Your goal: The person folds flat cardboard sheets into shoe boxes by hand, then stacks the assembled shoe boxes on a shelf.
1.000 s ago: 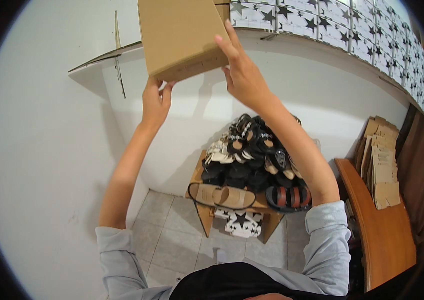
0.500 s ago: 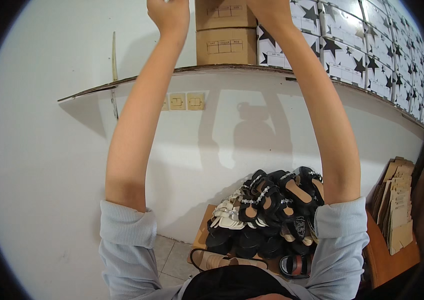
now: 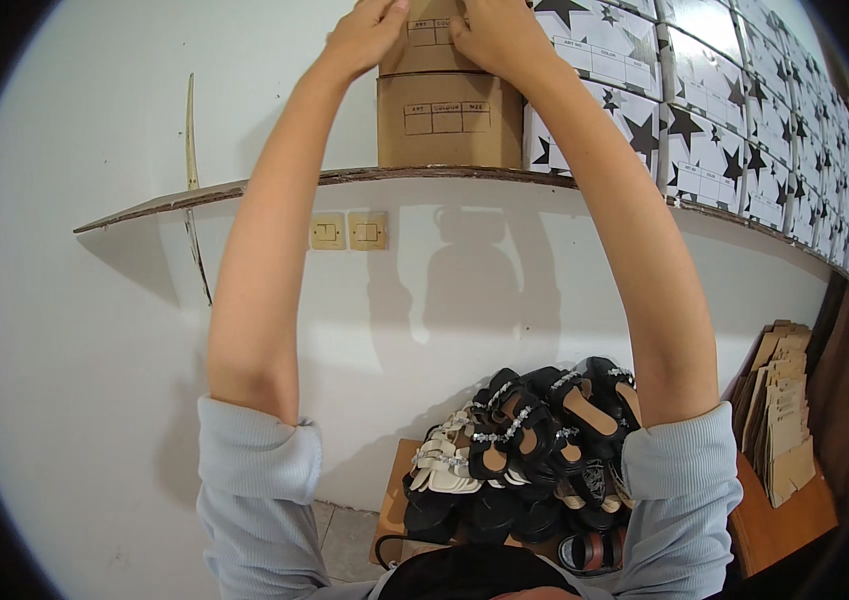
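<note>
Both my arms reach up to a brown cardboard box (image 3: 431,58) that sits on another brown cardboard box (image 3: 449,120) on the shelf. My left hand (image 3: 366,38) is at the upper box's left side, fingers bent against it. On its right front, my right hand (image 3: 497,38) grips with the thumb on the front face. The top of the upper box and some fingertips are cut off by the picture's upper edge.
White boxes with black stars (image 3: 701,150) stand stacked along the shelf (image 3: 344,177) to the right. Below are piled sandals (image 3: 534,425), flattened cardboard (image 3: 784,415) on an orange-brown surface (image 3: 779,515), and wall switches (image 3: 367,231).
The view has shifted upward, so the shelf and boxes sit lower in the picture. My hands now show more fully, with my right hand against the upper box's front.
</note>
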A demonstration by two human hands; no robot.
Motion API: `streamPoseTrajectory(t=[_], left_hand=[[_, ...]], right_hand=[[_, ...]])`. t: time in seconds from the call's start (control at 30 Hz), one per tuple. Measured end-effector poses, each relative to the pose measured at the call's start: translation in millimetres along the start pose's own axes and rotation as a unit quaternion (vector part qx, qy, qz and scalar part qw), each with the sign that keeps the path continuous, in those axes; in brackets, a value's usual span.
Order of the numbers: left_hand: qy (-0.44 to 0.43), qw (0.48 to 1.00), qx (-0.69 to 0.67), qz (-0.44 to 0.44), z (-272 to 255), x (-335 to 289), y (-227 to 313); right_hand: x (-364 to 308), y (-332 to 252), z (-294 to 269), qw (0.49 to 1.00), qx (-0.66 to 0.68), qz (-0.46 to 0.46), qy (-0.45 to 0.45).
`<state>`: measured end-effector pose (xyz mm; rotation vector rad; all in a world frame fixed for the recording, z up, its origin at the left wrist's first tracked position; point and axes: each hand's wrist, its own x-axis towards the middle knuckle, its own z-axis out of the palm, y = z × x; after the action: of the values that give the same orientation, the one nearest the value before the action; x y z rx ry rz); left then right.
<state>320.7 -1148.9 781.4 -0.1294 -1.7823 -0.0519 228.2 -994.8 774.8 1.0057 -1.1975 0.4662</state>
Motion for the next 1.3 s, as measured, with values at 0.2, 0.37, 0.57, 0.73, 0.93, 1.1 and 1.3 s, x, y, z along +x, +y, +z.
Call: streamPoseTrajectory(t=[0.2, 0.37, 0.57, 0.73, 0.93, 1.1, 1.3], left_hand=[[0.049, 0.995, -0.015, 0.091, 24, -2, -14], [-0.083, 0.979, 0.14, -0.121, 18, -30, 51], [0.025, 0.985, 0.17, -0.008, 29, -90, 56], [0.108, 0.991, -0.07, -0.028, 33, -180, 103], [-0.001, 0.936, -0.327, -0.127, 44, -363, 217], [-0.237, 0.897, -0.368, -0.06, 74, -483, 342], [-0.416, 0.832, -0.362, 0.068, 85, -526, 463]], right_hand=[[-11, -22, 10, 0.998, -0.022, 0.056, 0.002], [-36, -17, 14, 0.996, -0.028, 0.075, -0.031], [-65, -45, -6, 0.991, -0.077, 0.101, -0.034], [-134, -74, -71, 0.996, 0.042, 0.063, -0.054], [-277, -163, -220, 0.947, -0.039, 0.139, -0.287], [-416, -184, -342, 0.831, -0.119, 0.379, -0.389], [-491, -176, -457, 0.738, -0.193, 0.5, -0.411]])
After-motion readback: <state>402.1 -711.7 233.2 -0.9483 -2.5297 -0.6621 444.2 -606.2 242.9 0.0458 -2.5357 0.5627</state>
